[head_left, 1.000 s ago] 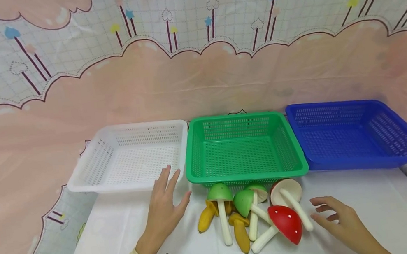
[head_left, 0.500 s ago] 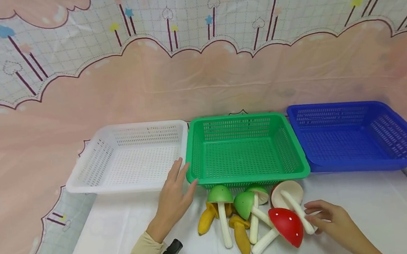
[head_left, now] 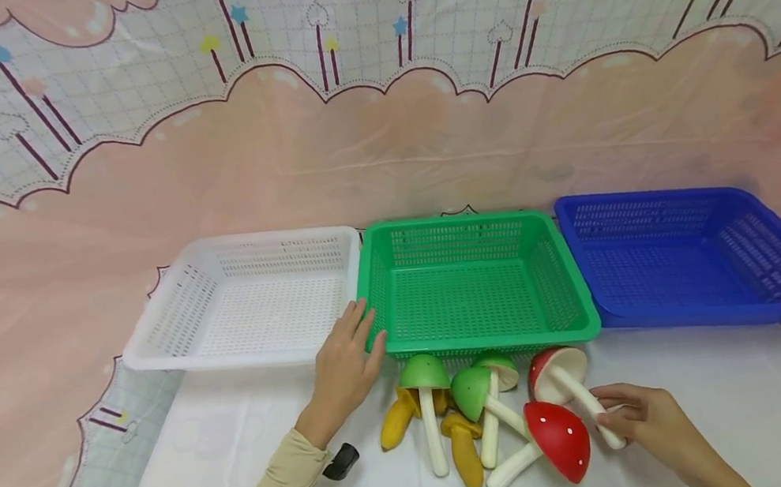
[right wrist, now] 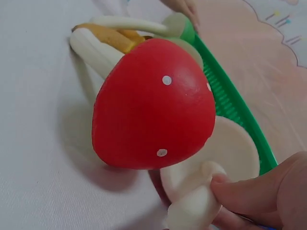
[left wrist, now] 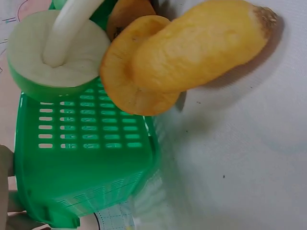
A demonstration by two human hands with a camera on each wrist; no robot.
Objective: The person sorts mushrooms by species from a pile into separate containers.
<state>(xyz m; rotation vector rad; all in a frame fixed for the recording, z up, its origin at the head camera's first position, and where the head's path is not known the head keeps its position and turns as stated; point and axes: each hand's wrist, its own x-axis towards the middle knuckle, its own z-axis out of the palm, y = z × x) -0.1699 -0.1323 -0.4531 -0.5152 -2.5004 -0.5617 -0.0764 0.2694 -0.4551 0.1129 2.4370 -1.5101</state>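
Observation:
My right hand (head_left: pixel 659 421) pinches the white stem of a red toy mushroom (head_left: pixel 570 383) between thumb and fingers. In the right wrist view its cream underside (right wrist: pixel 240 146) shows past a second red mushroom (right wrist: pixel 153 105) with white dots, which lies beside it on the cloth. My left hand (head_left: pixel 342 367) is at the left front corner of the green basket (head_left: pixel 487 342), fingers extended and fingertips right at the rim. Near it lie a green toy mushroom (head_left: pixel 423 372) and a yellow toy mushroom (left wrist: pixel 201 45) with a thick stem.
More green mushrooms (head_left: pixel 470 390) and a yellow one (head_left: pixel 465 458) lie in front of the green basket. A white basket (head_left: pixel 252 359) stands to its left, a blue basket (head_left: pixel 698 316) to its right. A black object (head_left: pixel 342 461) shows beside the left sleeve (head_left: pixel 279 477).
My right hand has moved left and taken the red mushroom by its stem; the cap has tilted up. My left hand has moved right, from the white basket's corner to the green basket's rim.

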